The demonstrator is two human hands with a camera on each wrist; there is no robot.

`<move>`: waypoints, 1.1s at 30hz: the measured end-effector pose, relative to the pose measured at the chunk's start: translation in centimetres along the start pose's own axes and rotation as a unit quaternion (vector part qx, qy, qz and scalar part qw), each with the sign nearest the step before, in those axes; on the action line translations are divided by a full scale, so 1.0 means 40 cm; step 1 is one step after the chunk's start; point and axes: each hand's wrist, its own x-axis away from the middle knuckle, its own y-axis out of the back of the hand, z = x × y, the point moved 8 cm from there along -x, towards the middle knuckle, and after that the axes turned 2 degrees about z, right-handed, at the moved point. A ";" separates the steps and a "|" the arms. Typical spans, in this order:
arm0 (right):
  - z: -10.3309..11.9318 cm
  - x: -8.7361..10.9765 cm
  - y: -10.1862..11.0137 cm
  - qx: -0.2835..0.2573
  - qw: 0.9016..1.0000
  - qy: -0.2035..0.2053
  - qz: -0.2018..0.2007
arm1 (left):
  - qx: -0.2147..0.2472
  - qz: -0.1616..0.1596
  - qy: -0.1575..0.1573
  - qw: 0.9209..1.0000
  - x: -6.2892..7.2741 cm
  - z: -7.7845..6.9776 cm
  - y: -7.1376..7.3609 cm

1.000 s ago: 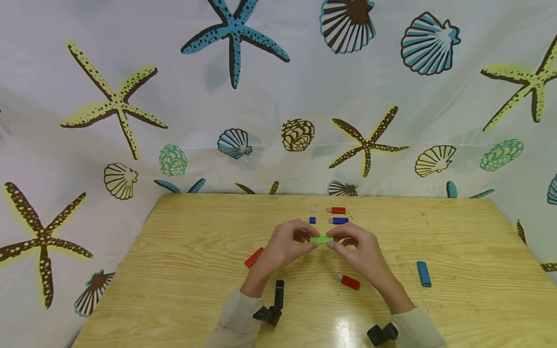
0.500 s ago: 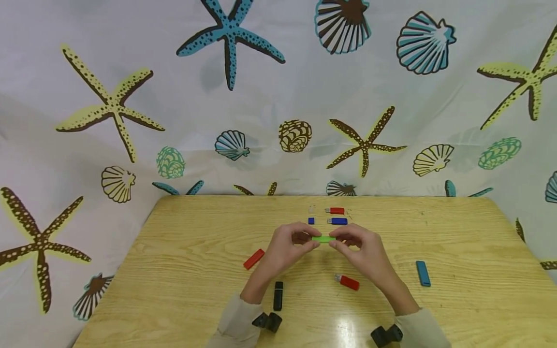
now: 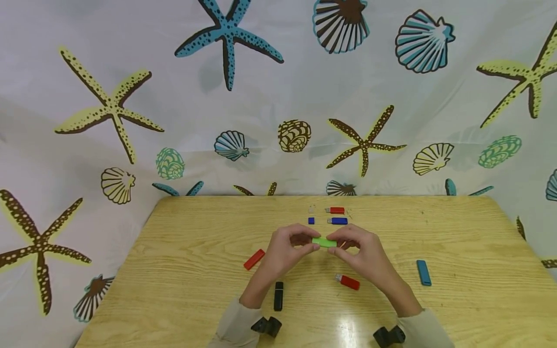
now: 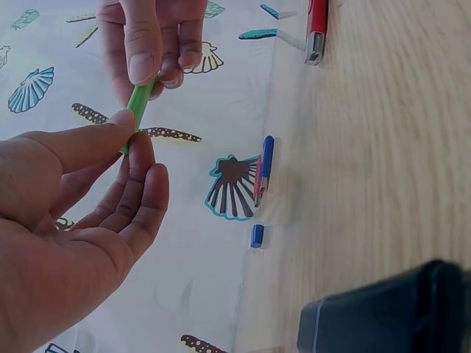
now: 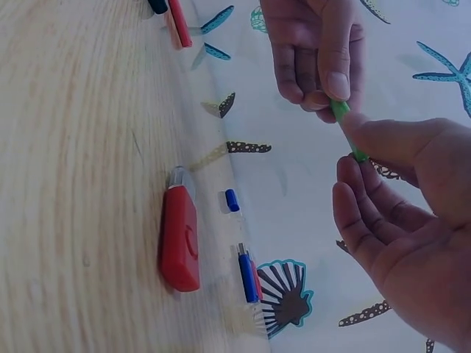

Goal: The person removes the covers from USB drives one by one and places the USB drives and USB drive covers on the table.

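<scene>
A bright green USB stick (image 3: pixel 324 242) is held between both hands above the table. My left hand (image 3: pixel 286 249) pinches its left end between thumb and fingers. The other end is pinched by my right hand (image 3: pixel 360 247). Fingertips hide both ends of the stick, and no metal plug shows. The left wrist view has the thumb of the left hand (image 4: pixel 66 228) on the green body. Below the hands lies a red USB stick (image 3: pixel 348 282) with its metal plug bare. Behind them are a blue USB stick (image 3: pixel 338 221) and a small blue cap (image 3: pixel 311 221).
Another red USB stick (image 3: pixel 336 210) lies at the back beside a small clear cap (image 3: pixel 311 209). A red stick-shaped piece (image 3: pixel 254 259) and a black USB stick (image 3: pixel 278 296) lie left. A teal stick (image 3: pixel 423 273) lies right. A patterned cloth (image 3: pixel 261 96) hangs behind the table.
The green stick has come slightly lower and tilted, its right end now a little down. Both hands keep their hold, and the things on the table stay put.
</scene>
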 end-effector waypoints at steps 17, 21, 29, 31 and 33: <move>0.003 0.002 0.007 0.035 0.999 0.031 0.013 | -0.037 0.006 -0.007 0.999 0.004 0.001 -0.004; 0.002 0.002 0.010 0.036 0.999 0.030 0.012 | -0.038 0.004 -0.007 0.999 0.004 -0.003 -0.003; 0.002 0.001 0.015 0.036 0.999 0.029 0.011 | -0.031 0.004 0.003 1.000 0.000 0.001 -0.004; 0.001 0.001 0.016 0.034 0.999 0.033 0.010 | -0.031 0.004 -0.001 1.000 -0.001 0.000 -0.004; 0.001 0.000 0.017 0.033 0.999 0.036 0.011 | -0.029 0.005 -0.004 1.000 0.000 -0.002 -0.003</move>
